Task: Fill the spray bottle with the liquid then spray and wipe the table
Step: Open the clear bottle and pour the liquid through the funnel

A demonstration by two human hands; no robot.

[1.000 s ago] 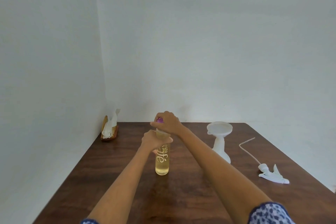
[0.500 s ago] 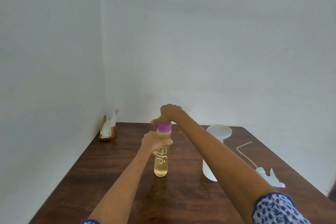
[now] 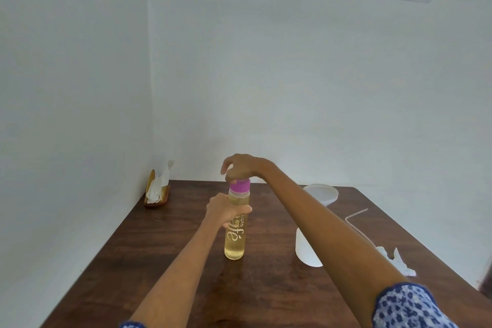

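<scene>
1 head-worn camera looks forward and slightly down along both outstretched arms, across the table point(image 3: 279, 287) toward the corner walls.

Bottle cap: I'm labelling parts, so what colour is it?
The cap is purple-pink, clearest in the head view, just under the right hand.

- Table point(image 3: 165, 261): bare wood along the left side and across the near centre; unobstructed passage there.
- Bottle of yellow liquid point(image 3: 234, 237): stands upright mid-table, blocking the centre line. Left hand point(image 3: 222, 210) grips its upper body; right hand point(image 3: 241, 168) sits over the purple cap point(image 3: 240, 186).
- Right forearm crosses diagonally above the right half, closing that approach from the front.
- White spray bottle point(image 3: 308, 250) with funnel point(image 3: 323, 192): partly hidden behind the forearm, just right of centre.
- Spray head with tube point(image 3: 399, 265): lies near the right edge.
- Tissue holder point(image 3: 157, 189): occupies the far left corner against both walls.
- Open strip between the bottle of yellow liquid and the white spray bottle.
</scene>
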